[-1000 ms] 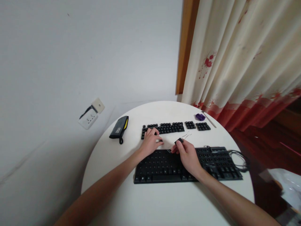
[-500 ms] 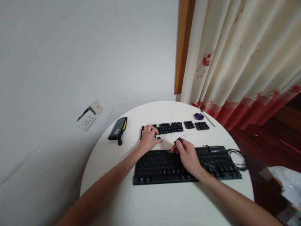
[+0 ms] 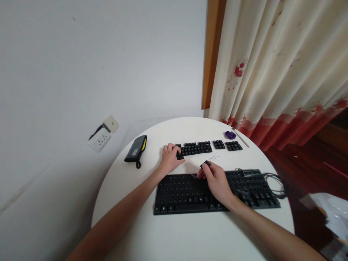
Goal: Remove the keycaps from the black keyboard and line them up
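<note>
Loose black keycaps (image 3: 196, 149) lie in rows on the white round table, above the black keyboard (image 3: 178, 192), whose upper left part is stripped to bare switches. At the left end of these rows rests my left hand (image 3: 170, 158), its thumb and fingers apart around the nearest keycaps, some of which it hides. My right hand (image 3: 214, 177) is closed on a keycap puller (image 3: 205, 164) with a black handle and thin wire loops. It hovers over the keyboard's upper edge and covers part of its middle.
A black pouch (image 3: 136, 149) with a strap lies at the left. Farther right are smaller keycap blocks (image 3: 233, 145), a purple crumpled item (image 3: 230, 135) and a thin pale stick-like tool (image 3: 241, 137). A coiled cable (image 3: 281, 188) sits by the keyboard's right end. The wall borders the table's left side.
A single keycap beside my left thumb has moved up against the others, and the left hand has shifted slightly left. My right hand with the puller has barely moved.
</note>
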Tool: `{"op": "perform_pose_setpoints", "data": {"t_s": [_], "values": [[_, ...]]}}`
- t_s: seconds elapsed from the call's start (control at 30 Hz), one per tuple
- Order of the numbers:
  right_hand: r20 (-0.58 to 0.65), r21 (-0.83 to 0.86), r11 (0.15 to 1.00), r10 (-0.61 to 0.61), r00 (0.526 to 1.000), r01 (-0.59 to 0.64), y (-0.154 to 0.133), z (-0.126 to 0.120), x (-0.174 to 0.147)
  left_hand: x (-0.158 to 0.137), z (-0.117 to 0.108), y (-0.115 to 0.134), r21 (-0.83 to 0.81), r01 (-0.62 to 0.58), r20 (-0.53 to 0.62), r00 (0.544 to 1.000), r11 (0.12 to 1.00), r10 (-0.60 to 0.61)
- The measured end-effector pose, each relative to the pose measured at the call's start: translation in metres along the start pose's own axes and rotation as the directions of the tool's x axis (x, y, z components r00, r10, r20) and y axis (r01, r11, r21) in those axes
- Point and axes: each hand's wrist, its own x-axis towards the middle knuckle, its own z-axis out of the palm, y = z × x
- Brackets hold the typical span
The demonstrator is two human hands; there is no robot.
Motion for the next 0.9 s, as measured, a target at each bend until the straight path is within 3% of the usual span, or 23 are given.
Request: {"op": "perform_pose_setpoints", "data": {"t_s": [0.9], "values": [[0.013,-0.02,0.999,-0.026,1.0,0.026,-0.0043,0.0004,-0.0008,0.001,-0.0003,0.0018,0.037,0.01,-0.021,1.0,0.999,-0.009]]}}
